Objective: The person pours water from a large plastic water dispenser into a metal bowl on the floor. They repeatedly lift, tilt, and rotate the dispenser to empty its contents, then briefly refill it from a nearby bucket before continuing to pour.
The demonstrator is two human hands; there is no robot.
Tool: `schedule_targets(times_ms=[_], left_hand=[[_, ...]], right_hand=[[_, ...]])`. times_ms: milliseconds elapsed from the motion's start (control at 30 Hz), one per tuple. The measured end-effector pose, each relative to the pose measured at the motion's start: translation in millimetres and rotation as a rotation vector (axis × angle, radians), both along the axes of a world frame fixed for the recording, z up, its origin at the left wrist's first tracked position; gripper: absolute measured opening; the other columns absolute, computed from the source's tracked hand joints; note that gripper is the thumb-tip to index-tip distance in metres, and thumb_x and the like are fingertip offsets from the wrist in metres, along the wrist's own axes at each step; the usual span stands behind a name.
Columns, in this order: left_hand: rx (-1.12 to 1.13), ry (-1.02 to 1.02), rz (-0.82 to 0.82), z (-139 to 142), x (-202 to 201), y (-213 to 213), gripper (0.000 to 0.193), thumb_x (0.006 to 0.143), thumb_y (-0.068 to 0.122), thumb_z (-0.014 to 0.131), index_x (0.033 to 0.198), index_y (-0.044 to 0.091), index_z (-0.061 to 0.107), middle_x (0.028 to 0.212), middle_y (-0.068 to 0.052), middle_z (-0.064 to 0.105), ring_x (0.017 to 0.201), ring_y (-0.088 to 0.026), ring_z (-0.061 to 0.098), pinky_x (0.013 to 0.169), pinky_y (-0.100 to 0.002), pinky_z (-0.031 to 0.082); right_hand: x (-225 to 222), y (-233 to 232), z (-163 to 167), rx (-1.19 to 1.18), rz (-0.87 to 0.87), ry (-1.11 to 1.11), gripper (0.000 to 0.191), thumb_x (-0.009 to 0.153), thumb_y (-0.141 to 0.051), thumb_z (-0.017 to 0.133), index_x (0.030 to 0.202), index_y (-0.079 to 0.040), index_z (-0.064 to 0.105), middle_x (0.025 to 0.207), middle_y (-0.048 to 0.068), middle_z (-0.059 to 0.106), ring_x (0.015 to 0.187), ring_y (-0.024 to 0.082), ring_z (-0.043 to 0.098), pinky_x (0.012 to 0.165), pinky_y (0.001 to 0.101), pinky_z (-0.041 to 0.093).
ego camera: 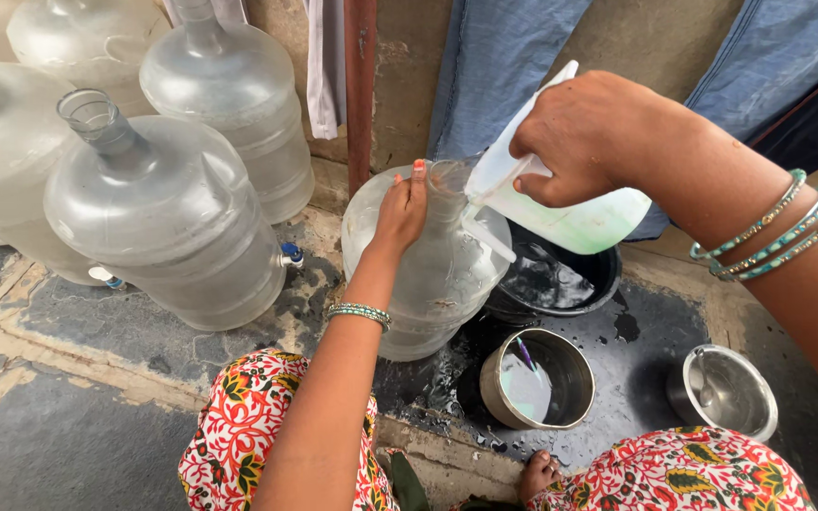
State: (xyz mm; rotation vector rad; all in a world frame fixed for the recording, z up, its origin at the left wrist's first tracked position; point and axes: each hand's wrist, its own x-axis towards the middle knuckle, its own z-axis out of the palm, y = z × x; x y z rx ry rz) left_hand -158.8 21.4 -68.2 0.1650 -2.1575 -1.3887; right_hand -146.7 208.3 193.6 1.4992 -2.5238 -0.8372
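Jug (560, 203) of pale plastic is tipping in the right hand (584, 137), fingers closing round its handle, spout pointing down-left at the neck of the big clear water bottle (428, 274). Left hand (401, 210) is wrapping the bottle's neck just below the mouth, so it's the nearer hand to the opening; bottle is standing upright on the wet stone floor (97, 407), directly under the jug's spout. Behind it is sitting a black tub (560, 279) w/ water. Nearer the knees, two steel pots (537, 378) (723, 390). More big bottles (163, 218) are standing left.
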Motion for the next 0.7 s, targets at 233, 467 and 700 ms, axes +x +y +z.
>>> schedule_targets(times_ms=[233,467,700], left_hand=[[-0.188,-0.012,0.102,-12.9,19.1,11.3,0.078,0.102,0.062,0.017,0.101,-0.002,0.061,0.095,-0.030,0.066,0.109,-0.043,0.062,0.129,-0.055,0.011],[-0.536,-0.232,0.357,-7.6,65.1,49.5,0.135,0.065,0.078,0.074,0.154,-0.009,0.022,0.158,-0.026,0.035,0.150,-0.043,0.024,0.121,-0.063,0.007],[-0.499,-0.404,0.335,11.3,98.2,67.5,0.147,0.053,0.080,0.078,0.154,-0.009,0.018,0.162,-0.027,0.020,0.152,-0.041,0.011,0.118,-0.066,0.005]], right_hand=[[10.6,-11.9,-1.6,0.042,0.010,0.053,0.039,0.080,-0.041,0.061,0.108,-0.019,0.079,0.081,0.013,0.076,0.081,0.030,0.074,0.072,0.0439,0.060],[3.2,-6.7,-10.9,0.050,0.062,0.131,0.039,0.081,-0.046,0.062,0.102,-0.019,0.081,0.084,0.012,0.076,0.085,0.031,0.073,0.076,0.0436,0.059],[-73.7,71.6,-85.6,-0.144,-0.313,-0.070,0.057,0.088,-0.061,0.059,0.125,-0.020,0.074,0.094,0.019,0.078,0.094,0.034,0.073,0.088,0.0474,0.059]])
